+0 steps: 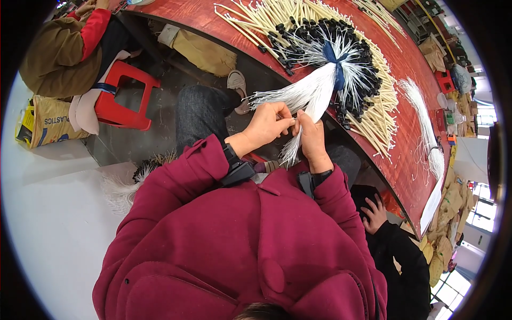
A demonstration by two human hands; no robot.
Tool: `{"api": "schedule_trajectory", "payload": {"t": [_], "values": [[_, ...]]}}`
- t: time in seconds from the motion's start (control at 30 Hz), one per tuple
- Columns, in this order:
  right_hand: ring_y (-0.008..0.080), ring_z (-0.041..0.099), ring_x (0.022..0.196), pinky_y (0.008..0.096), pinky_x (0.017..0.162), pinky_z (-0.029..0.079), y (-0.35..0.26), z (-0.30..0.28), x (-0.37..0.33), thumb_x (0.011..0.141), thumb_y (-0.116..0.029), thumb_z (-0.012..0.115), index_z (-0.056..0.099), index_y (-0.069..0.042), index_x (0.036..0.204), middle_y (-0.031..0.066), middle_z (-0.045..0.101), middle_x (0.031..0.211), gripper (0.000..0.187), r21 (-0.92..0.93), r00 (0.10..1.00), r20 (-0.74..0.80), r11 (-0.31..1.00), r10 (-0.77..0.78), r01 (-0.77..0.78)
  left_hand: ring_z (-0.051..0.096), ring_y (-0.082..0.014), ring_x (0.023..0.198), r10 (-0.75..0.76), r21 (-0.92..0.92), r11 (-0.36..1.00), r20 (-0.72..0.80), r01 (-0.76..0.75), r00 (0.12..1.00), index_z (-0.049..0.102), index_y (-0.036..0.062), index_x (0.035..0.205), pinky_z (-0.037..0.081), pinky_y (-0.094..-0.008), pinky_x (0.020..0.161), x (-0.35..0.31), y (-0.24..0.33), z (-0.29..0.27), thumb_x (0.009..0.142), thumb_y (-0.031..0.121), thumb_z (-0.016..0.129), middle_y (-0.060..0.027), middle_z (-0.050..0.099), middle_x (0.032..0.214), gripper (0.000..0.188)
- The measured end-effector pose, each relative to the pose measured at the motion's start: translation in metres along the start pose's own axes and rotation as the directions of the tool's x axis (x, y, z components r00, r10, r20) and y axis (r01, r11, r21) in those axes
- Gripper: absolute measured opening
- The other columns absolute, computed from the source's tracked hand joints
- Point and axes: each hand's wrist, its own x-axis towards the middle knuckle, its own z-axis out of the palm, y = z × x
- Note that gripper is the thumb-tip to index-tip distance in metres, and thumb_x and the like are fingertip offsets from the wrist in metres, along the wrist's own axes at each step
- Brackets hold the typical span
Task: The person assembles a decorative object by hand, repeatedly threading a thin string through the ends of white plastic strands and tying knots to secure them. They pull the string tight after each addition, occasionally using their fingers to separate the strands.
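My left hand [266,126] is closed, thumb and fingertips pinching thin white strands in front of my body. Right beside it, my right hand [312,137] closes around the same strands, whose loose ends hang below the fingers. The fingertips nearly meet, so exactly what is pinched between them is partly hidden. These strands belong to a thick bundle of white strands [320,93] reaching over the table edge. A dark blue tie [334,60] gathers the bundle. Around it fan black end pieces [368,80] and many cream sticks [386,114].
The red table [397,176] slants across the upper right. Another white bundle [426,128] and a white strip [431,205] lie on it. A red stool [125,96] stands left, near a seated person [64,53]. A black-sleeved person's hand [374,215] is at my right.
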Motion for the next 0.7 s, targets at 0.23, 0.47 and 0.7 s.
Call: {"api": "schedule_trajectory", "payload": {"t": [0.23, 0.47, 0.7], "values": [[0.0105, 0.045, 0.045, 0.0253, 0.045, 0.034, 0.0, -0.003, 0.0, 0.09, -0.02, 0.051, 0.052, -0.006, 0.06, 0.0015, 0.048, 0.051, 0.033, -0.026, 1.0, 0.005, 1.0, -0.013, 0.013, 0.063, -0.0103, 0.067, -0.09, -0.41, 0.906, 0.055, 0.105, 0.994, 0.06, 0.001, 0.083, 0.051, -0.0208, 0.054, 0.0, -0.002, -0.002, 0.084, 0.008, 0.066, -0.0047, 0.065, 0.075, 0.009], [0.0113, 0.042, 0.046, 0.0255, 0.046, 0.033, -0.003, -0.005, 0.001, 0.091, -0.02, 0.051, 0.046, -0.008, 0.059, 0.0006, 0.043, 0.05, 0.034, -0.035, 0.998, 0.063, 0.999, 0.005, -0.003, 0.064, -0.0118, 0.067, -0.211, -0.537, 0.82, 0.04, 0.199, 0.977, 0.06, 0.0021, 0.084, 0.052, -0.0224, 0.057, -0.002, -0.011, -0.008, 0.085, 0.011, 0.067, -0.0047, 0.064, 0.078, 0.011], [0.0113, 0.041, 0.045, 0.0256, 0.045, 0.032, -0.005, -0.005, 0.0, 0.091, -0.019, 0.051, 0.046, -0.009, 0.058, 0.0006, 0.042, 0.05, 0.034, -0.01, 0.998, 0.057, 1.0, 0.028, -0.027, 0.063, -0.0122, 0.064, -0.366, -0.627, 0.697, 0.105, 0.347, 0.925, 0.06, 0.0039, 0.088, 0.051, -0.0218, 0.056, -0.013, -0.002, -0.014, 0.087, 0.02, 0.066, -0.0048, 0.064, 0.079, 0.017]]}}
